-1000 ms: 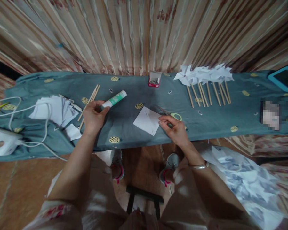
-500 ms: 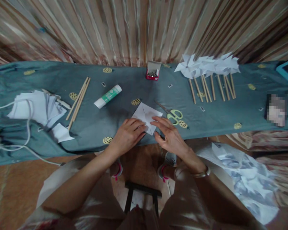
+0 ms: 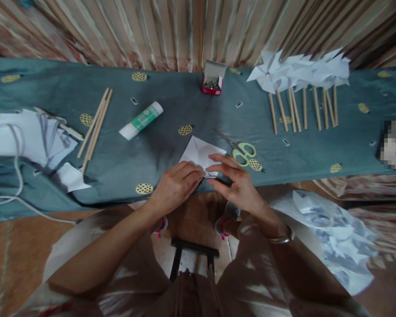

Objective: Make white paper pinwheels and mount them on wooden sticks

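A white paper square [image 3: 199, 152] lies on the teal cloth [image 3: 171, 92] near the table's front edge. My left hand [image 3: 176, 185] rests on its near left corner with fingers curled over the paper. From the right, my right hand [image 3: 234, 180] pinches the paper's near corner and lifts it slightly. Green-handled scissors [image 3: 242, 149] lie just right of the paper. A green and white glue stick [image 3: 141, 120] lies to the left, apart from both hands.
Wooden sticks [image 3: 95, 123] and a pile of white paper [image 3: 33, 136] with a white cable lie at left. A red box of pins [image 3: 213, 81] stands at the back. Finished paper pinwheels [image 3: 300, 72] on sticks lie at right. Paper scraps [image 3: 330, 233] cover the floor.
My left hand let go of the glue stick and came over to the paper square. Both hands now work the paper's near corner. The view has shifted.
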Motion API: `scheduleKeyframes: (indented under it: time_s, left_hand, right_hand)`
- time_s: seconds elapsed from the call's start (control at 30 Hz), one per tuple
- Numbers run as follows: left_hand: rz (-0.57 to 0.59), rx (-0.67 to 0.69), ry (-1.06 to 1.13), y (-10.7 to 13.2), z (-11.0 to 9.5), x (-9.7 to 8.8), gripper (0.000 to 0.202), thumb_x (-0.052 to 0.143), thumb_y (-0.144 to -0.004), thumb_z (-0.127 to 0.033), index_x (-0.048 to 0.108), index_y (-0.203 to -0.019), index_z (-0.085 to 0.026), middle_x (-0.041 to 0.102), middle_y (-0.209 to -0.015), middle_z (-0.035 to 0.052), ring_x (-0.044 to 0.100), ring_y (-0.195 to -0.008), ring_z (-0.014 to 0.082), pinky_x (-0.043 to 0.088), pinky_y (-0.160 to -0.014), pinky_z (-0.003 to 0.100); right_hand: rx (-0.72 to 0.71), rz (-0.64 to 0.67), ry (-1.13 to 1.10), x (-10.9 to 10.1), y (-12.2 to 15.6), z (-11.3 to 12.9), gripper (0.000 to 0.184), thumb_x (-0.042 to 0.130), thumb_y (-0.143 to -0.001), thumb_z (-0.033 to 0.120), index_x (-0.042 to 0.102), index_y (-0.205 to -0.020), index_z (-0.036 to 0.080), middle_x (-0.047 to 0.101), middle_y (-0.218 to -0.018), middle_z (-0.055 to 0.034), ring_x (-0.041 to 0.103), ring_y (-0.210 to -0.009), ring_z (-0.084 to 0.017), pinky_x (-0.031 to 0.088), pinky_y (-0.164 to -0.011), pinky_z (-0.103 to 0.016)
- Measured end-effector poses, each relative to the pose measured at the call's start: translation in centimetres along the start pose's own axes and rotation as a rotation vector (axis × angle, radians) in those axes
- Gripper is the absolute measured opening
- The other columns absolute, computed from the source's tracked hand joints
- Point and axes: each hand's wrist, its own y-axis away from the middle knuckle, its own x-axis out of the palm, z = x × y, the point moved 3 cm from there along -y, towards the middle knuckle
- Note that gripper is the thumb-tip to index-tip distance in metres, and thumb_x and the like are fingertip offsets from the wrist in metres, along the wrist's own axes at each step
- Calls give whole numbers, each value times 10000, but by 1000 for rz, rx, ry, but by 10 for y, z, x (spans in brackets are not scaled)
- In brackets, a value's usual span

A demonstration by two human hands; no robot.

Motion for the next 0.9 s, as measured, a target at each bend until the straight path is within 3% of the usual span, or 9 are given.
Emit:
scheduleKeyframes:
  time_s: [0.07,0.27,0.4,0.6,0.9]
  left_hand:
    - [8,-6,24,1,-2,0,122,539,-951,-163,651,-990,-137,714,-960,86,632,-931,188,550,-838,326]
    - [21,-22,38,3,-2,0,119,547,-948,-169,651,-996,-138,718,-942,82,636,-900,188,559,-806,326]
    - [26,-60,45,4,-1,2,122,539,-954,-177,645,-995,-131,715,-962,92,651,-909,185,559,-815,319]
    - [37,-124,85,6,0,2,201,512,-965,-172,610,-1139,-151,716,-1011,89,667,-934,182,563,-821,324]
    - [13,-111,93,2,1,1,179,527,-956,-160,675,-1053,-125,715,-967,90,672,-916,175,576,-807,302]
  right_hand:
    - [43,-2,-55,0,0,-1,90,662,-874,266,726,-936,280,649,-1310,-47,587,-1225,-239,415,-1089,-463]
    - [106,-8,-150,1,-4,-3,115,636,-895,270,749,-902,290,660,-1287,-22,596,-1202,-228,434,-1065,-445]
    - [104,-40,-135,2,-8,-1,103,642,-881,243,740,-861,265,670,-1263,-34,599,-1195,-232,431,-1067,-445]
    - [134,-112,-113,5,-14,1,84,652,-847,213,711,-834,271,679,-1245,-27,611,-1169,-230,454,-1046,-447]
    - [126,-148,-40,10,-18,2,91,645,-839,191,702,-808,255,684,-1231,-38,607,-1174,-249,455,-1043,-468]
